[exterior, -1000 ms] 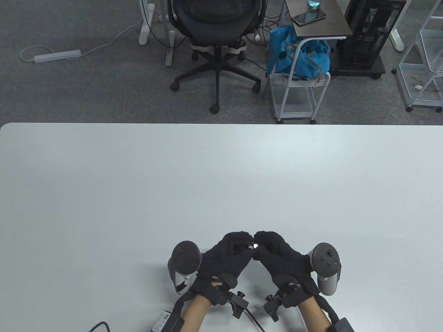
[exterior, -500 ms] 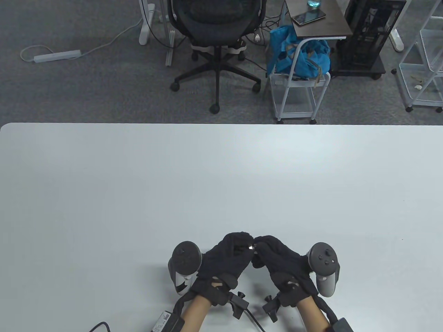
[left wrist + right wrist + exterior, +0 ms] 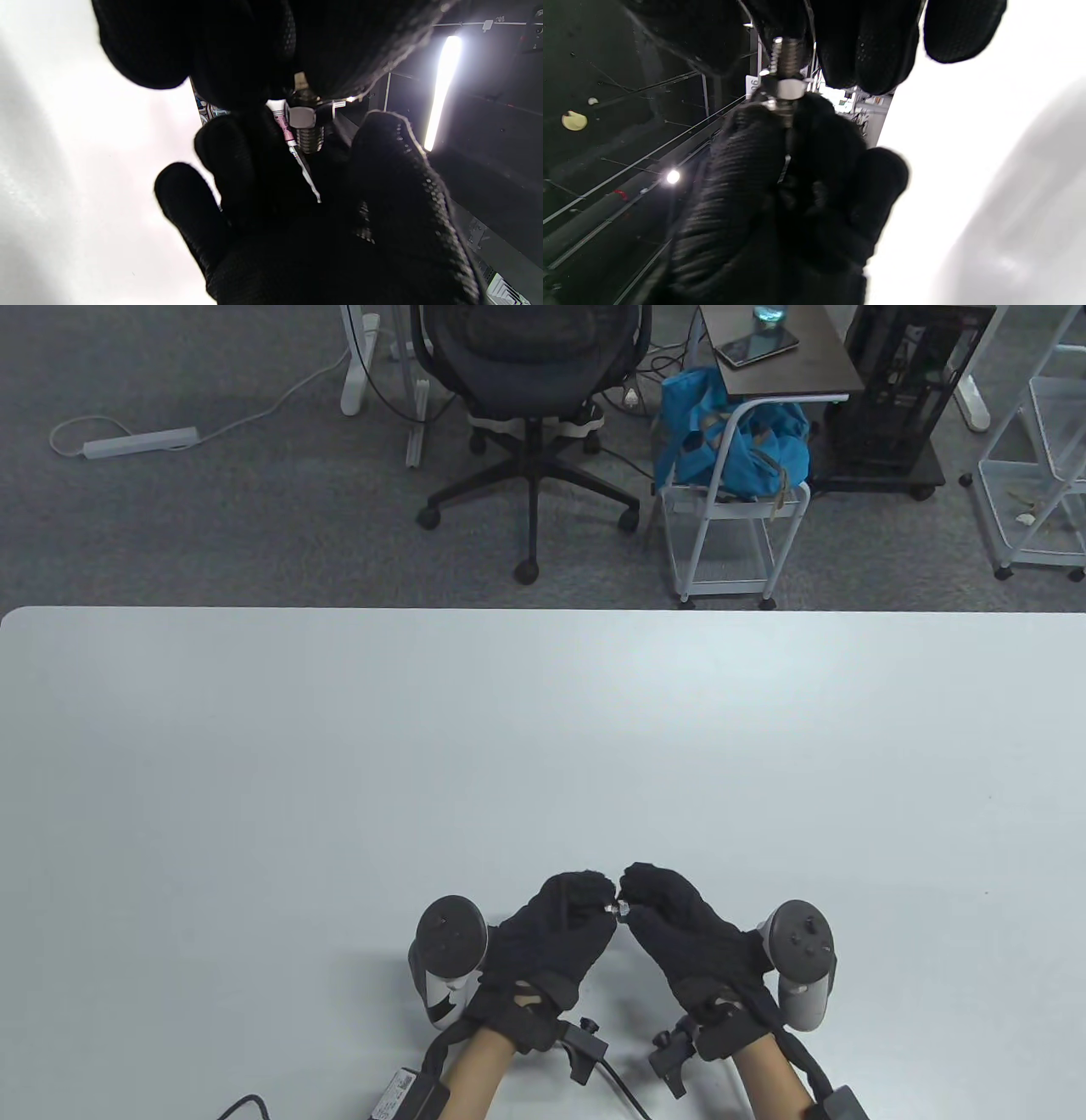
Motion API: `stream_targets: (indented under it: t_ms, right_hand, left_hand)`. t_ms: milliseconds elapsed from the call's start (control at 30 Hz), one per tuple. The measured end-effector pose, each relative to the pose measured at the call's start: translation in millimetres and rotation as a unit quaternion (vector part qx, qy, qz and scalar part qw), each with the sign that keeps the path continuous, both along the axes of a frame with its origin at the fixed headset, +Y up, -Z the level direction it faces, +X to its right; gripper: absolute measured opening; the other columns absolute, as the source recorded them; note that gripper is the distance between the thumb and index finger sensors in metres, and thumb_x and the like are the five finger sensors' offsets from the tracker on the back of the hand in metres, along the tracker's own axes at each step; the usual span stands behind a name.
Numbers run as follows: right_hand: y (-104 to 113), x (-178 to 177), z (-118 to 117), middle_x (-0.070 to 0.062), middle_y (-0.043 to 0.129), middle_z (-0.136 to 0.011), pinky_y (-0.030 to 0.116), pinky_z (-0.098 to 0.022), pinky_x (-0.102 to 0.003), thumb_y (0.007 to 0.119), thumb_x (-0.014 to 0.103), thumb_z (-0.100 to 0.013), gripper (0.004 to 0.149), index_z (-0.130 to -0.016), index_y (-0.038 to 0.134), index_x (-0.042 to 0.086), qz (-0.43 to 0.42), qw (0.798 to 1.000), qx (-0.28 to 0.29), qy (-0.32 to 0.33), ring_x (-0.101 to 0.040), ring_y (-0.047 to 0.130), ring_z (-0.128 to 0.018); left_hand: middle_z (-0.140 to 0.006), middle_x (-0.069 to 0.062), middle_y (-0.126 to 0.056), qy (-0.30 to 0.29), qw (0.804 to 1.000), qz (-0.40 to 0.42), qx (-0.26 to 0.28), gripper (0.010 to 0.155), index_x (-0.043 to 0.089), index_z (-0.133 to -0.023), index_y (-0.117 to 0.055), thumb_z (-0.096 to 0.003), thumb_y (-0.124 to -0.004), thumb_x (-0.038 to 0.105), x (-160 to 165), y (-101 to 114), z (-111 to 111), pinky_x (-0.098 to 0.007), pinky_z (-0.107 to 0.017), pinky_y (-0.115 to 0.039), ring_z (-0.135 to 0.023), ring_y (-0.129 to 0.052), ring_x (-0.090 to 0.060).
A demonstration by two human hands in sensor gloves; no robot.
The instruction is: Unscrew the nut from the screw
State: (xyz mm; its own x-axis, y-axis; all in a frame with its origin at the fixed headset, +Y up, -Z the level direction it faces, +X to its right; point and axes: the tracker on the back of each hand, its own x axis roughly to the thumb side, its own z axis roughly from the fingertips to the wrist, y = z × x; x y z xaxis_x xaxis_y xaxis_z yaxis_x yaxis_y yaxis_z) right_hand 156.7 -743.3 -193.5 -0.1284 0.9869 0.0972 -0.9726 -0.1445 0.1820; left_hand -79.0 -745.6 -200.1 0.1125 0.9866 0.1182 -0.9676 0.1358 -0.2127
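Table view: at the near edge of the white surface [image 3: 543, 729] the left hand [image 3: 556, 937] and right hand [image 3: 691, 937] meet fingertip to fingertip, raised a little above it. Between them glints the screw [image 3: 617, 909] with its nut [image 3: 785, 88] partway along the thread. The left wrist view shows the nut as a flat-sided collar with bare thread [image 3: 309, 139] on one side. The right wrist view shows thread on both sides of it, so the nut is not yet off. Each hand's grip is closed on this small assembly, one apparently steadying the screw while the other turns the nut; which hand has which part I cannot tell. Holding it in mid-air probably gives both sets of fingers room to twist. Compared with half a second ago, the right hand's fingertips sit higher and its wrist has rolled, consistent with a turn. Beyond the far edge stands an office chair [image 3: 530, 356].
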Motion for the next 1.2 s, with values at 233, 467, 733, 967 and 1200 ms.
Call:
stream_targets:
  t_ms: [233, 467, 733, 967, 1200]
  right_hand:
    - [-5, -4, -1, -0.019, 0.096, -0.074, 0.076, -0.050, -0.064, 0.071, 0.049, -0.056, 0.059, -0.092, 0.079, 0.003, 0.023, 0.999, -0.027, 0.001, -0.042, 0.097, -0.056]
    - [3, -5, -1, -0.012, 0.089, -0.079, 0.075, -0.055, -0.061, 0.079, 0.037, -0.054, 0.054, -0.100, 0.069, 0.010, 0.019, 0.999, 0.010, 0.023, -0.035, 0.093, -0.062]
    - [3, -6, 1, -0.019, 0.073, -0.098, 0.067, -0.061, -0.065, 0.078, 0.037, -0.055, 0.055, -0.106, 0.066, 0.021, -0.003, 1.000, 0.014, 0.023, -0.043, 0.080, -0.080]
    - [-9, -5, 0, -0.020, 0.091, -0.078, 0.073, -0.052, -0.065, 0.066, 0.052, -0.058, 0.062, -0.096, 0.074, 0.004, 0.022, 0.999, -0.043, 0.016, -0.043, 0.093, -0.060]
    - [1, -7, -1, -0.013, 0.086, -0.083, 0.074, -0.057, -0.062, 0.076, 0.036, -0.055, 0.054, -0.102, 0.066, 0.012, 0.021, 1.000, 0.004, 0.023, -0.037, 0.090, -0.066]
  left_hand:
    - [-0.085, -0.011, -0.091, -0.004, 1.000, -0.010, 0.004, 0.047, 0.026, -0.091, -0.079, -0.0456, -0.090, 0.034, 1, 0, 0, -0.054, -0.054, -0.084, -0.061, -0.098, -0.024]
    - [-0.085, -0.011, -0.091, 0.000, 1.000, -0.001, -0.002, 0.047, 0.026, -0.091, -0.078, -0.0458, -0.090, 0.035, 0, -1, 0, -0.054, -0.054, -0.083, -0.060, -0.098, -0.024]
    - [-0.085, -0.011, -0.090, 0.003, 1.000, 0.004, -0.004, 0.047, 0.026, -0.091, -0.078, -0.0458, -0.090, 0.035, -1, 0, 0, -0.054, -0.054, -0.083, -0.060, -0.098, -0.024]
    - [-0.085, -0.011, -0.090, -0.001, 1.000, -0.011, 0.003, 0.047, 0.026, -0.091, -0.079, -0.0456, -0.090, 0.034, 0, 0, 0, -0.054, -0.054, -0.083, -0.060, -0.098, -0.024]
    - [-0.085, -0.011, -0.090, 0.003, 1.000, -0.006, -0.004, 0.047, 0.026, -0.091, -0.078, -0.0458, -0.090, 0.034, -1, -2, -1, -0.054, -0.054, -0.083, -0.060, -0.098, -0.024]
